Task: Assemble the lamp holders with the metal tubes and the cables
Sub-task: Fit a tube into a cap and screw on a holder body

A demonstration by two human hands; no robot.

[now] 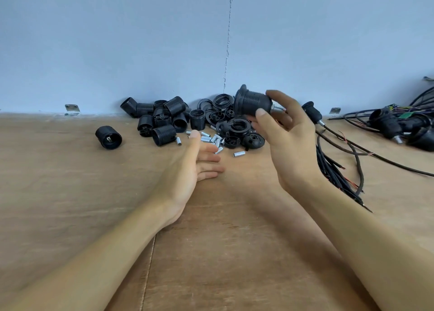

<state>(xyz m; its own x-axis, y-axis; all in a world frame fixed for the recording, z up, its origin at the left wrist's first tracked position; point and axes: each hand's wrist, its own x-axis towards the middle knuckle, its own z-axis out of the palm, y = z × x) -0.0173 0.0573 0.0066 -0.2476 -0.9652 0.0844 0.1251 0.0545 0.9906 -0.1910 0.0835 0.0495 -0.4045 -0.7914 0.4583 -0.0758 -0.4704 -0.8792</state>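
Surface: brown plywood tabletop (70, 193).
Left: single black plastic lamp-holder barrel (108, 137) on its side, apart from the rest.
Centre back: heap of black threaded holder shells (164, 120), next to black plastic rings and caps (231, 122).
Before the heaps: short silver metal tubes (212, 138), scattered.
Right: loose black cables (338, 169); beyond them, wired black holders (399, 125).

The lamp holders (162, 120) are black plastic with ridged sides and a dull shine. The little tubes (212, 139) are shiny silver metal, and the cables (338, 167) look like matt black rubber. The surface (70, 181) is pale brown wood, smooth with faint grain.
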